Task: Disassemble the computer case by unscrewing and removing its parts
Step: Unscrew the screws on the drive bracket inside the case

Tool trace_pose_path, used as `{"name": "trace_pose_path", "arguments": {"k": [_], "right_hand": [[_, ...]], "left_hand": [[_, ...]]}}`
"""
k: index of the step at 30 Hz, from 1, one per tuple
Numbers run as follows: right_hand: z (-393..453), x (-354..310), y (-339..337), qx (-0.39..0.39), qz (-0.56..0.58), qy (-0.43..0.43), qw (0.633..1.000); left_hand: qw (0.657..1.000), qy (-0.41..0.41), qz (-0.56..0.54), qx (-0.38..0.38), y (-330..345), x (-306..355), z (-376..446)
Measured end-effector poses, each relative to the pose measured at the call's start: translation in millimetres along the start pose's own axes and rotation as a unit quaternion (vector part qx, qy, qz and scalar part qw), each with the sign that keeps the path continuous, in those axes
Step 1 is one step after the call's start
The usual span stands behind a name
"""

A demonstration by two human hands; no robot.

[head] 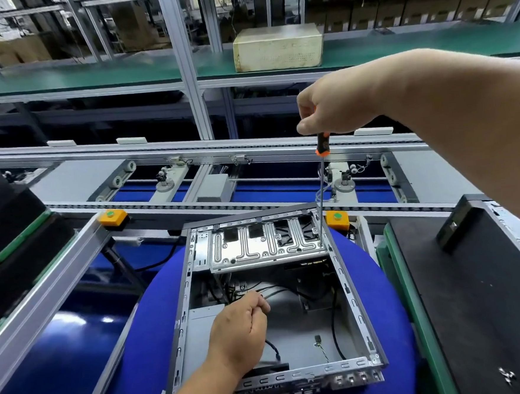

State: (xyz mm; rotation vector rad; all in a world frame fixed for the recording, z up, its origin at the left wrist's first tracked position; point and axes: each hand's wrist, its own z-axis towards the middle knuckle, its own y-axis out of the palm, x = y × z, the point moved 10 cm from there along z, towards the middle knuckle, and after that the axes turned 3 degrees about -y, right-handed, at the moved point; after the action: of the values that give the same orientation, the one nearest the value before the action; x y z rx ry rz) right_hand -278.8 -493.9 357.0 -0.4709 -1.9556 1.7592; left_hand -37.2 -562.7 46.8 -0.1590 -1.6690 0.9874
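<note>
The computer case [349, 286] is an open grey sheet-metal chassis, its top side uncovered, lying on a round blue pad [134, 353] on the table at centre frame. Its rails carry rows of stamped slots. Across the far end sits a bright metal drive bracket [256, 248] with ribbed channels and four dark rectangular cut-outs. Below it, the interior floor holds loose black cables [335, 324] and one thin twisted wire ending in a small dark part.

The right hand [338, 105] grips the top of a screwdriver [323, 177] with an orange-and-black handle; the grip is closed around the handle, fingers curled. The shaft stands nearly upright, its tip at the right end of the bracket. The screw itself is too small to make out.

The left hand [240, 327] is inside the case, fingers curled; whether they pinch a cable cannot be told.

The near face of the case is cut off by the forearm and frame edge. Another black case [474, 289] lies to the right, partly out of frame. Markings on the pale box [277, 48] on the far shelf are unreadable.
</note>
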Motion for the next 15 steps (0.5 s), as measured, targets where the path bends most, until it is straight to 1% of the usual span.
{"name": "trace_pose_path", "arguments": {"k": [3, 6, 11, 15], "right_hand": [[3, 0, 0, 0.005, -0.065, 0.015, 0.998], [3, -4, -3, 0.018, -0.085, 0.01, 0.996], [3, -7, -2, 0.015, -0.009, -0.021, 1.0], [2, -6, -3, -0.004, 0.02, -0.046, 0.999]], "left_hand": [[1.0, 0.003, 0.003, -0.001, 0, 1, 0], [1.0, 0.001, 0.0, -0.004, 0, 0, -1], [1.0, -0.006, 0.004, -0.007, -1, -1, -1], [1.0, -0.004, 0.008, -0.005, 0, -1, 0]]}}
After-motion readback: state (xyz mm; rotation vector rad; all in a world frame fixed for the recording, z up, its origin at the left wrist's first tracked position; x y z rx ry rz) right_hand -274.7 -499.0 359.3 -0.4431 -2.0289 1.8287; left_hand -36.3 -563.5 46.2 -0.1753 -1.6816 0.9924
